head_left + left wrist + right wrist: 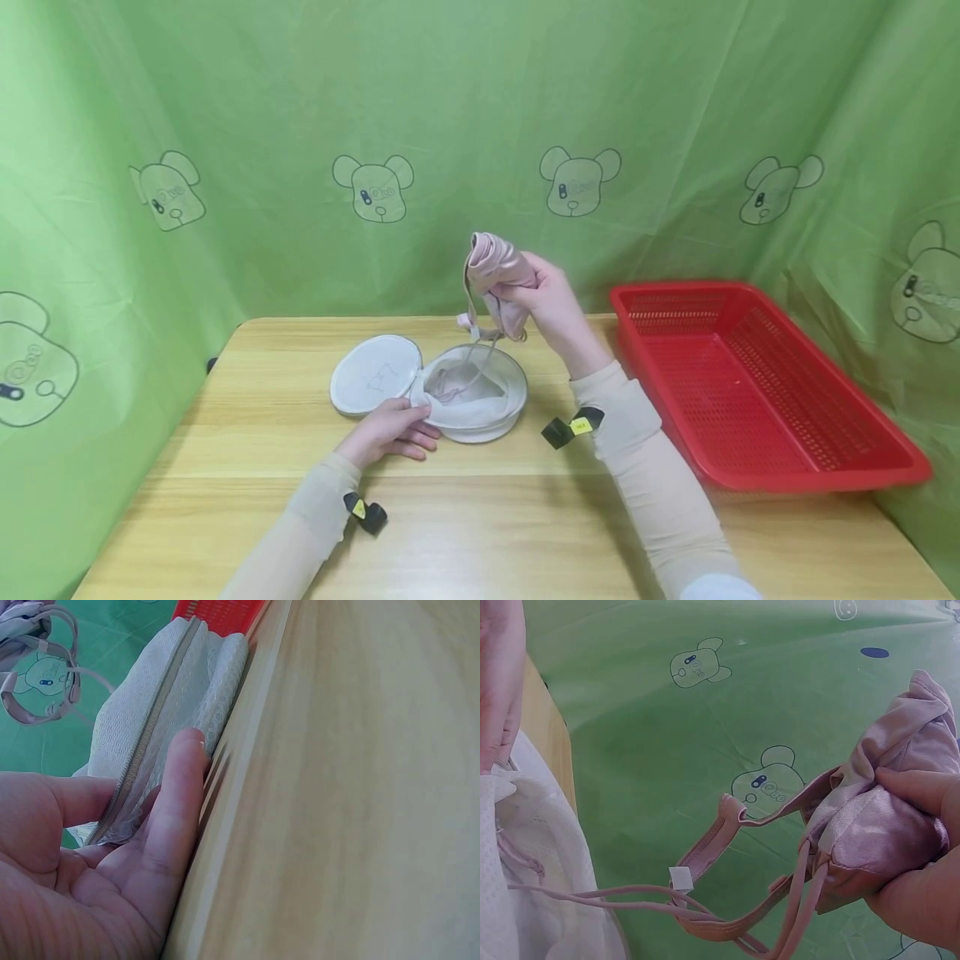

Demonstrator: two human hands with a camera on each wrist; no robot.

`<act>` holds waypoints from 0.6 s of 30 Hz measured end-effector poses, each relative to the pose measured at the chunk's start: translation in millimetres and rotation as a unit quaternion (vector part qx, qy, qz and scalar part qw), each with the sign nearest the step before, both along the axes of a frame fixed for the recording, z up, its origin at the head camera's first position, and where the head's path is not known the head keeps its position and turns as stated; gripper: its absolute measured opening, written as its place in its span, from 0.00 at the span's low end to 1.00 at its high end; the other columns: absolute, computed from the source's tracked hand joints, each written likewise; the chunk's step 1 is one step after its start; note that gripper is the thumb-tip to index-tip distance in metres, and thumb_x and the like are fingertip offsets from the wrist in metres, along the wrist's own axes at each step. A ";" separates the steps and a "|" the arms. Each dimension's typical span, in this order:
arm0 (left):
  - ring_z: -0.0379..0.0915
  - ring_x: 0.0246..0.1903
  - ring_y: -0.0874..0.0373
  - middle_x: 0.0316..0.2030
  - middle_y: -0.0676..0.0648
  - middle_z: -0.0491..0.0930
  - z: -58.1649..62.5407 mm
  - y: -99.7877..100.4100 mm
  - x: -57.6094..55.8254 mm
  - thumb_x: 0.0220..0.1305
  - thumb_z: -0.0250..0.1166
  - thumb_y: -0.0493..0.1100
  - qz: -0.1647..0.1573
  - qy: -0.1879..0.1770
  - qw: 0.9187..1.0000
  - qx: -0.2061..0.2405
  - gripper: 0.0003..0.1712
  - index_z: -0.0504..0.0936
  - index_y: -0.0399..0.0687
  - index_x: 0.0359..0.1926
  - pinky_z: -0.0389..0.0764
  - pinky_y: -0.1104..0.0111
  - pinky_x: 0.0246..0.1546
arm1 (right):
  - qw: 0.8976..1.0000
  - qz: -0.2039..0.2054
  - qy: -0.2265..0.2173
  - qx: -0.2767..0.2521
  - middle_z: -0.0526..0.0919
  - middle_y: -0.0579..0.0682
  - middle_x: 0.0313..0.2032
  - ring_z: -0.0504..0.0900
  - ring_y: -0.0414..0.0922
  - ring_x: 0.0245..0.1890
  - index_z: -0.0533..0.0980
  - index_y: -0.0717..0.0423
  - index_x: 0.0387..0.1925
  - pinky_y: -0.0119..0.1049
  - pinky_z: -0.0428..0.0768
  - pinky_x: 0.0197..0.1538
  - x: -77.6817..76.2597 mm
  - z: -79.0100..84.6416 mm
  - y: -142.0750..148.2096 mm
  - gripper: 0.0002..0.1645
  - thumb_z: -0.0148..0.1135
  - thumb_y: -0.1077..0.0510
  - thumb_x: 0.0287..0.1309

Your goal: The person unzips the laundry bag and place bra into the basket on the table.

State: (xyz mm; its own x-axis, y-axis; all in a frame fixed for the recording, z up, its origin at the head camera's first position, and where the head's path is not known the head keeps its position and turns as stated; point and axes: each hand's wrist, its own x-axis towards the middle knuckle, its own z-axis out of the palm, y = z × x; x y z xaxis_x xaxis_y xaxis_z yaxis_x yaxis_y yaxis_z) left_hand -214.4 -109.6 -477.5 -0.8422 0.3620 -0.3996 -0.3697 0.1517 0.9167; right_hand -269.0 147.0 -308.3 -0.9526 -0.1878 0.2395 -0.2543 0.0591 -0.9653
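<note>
A pink satin bra [497,265] is bunched in my right hand [553,310], raised above the table. Its thin straps [630,894] trail down into a round white mesh laundry bag [480,427], where a bit of pink strap lies inside. The bag's round lid [375,373] is folded open to the left, flat on the table. My left hand [393,429] grips the bag's near left rim, thumb over the zipper edge [146,731] and fingers below. In the right wrist view a small white tag [681,878] shows on the hanging band.
A red plastic basket [795,479] stands to the right on the wooden table [480,533]. Green curtain [480,83] with bear-head prints closes off the back and both sides. Each wrist wears a small black camera [558,433].
</note>
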 end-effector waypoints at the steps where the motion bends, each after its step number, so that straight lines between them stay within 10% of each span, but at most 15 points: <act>1: 0.84 0.30 0.58 0.41 0.35 0.85 0.1 0.1 0.0 0.73 0.52 0.48 0.001 0.000 1.000 0.000 0.19 0.68 0.34 0.50 0.87 0.64 0.32 | 1.000 -0.002 0.001 0.002 0.82 0.39 0.41 0.79 0.42 0.48 0.76 0.58 0.53 0.42 0.74 0.60 0.1 1.2 0.7 0.23 0.64 0.70 0.53; 18: 0.84 0.30 0.57 0.40 0.35 0.86 -0.2 0.0 0.5 0.73 0.53 0.48 0.000 0.000 1.000 0.005 0.18 0.69 0.34 0.49 0.87 0.63 0.33 | 1.000 -0.015 0.005 0.022 0.82 0.48 0.49 0.77 0.45 0.52 0.75 0.58 0.56 0.47 0.72 0.64 5.2 18.5 5.5 0.26 0.64 0.70 0.54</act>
State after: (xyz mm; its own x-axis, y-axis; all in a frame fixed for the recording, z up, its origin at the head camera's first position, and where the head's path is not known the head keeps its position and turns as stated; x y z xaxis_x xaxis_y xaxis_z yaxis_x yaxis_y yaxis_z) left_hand -213.9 -109.6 -477.7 -0.8424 0.3654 -0.3960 -0.3700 0.1420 0.9181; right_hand -263.8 152.5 -289.9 -0.9554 -0.1699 0.2416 -0.2617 0.1083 -0.9590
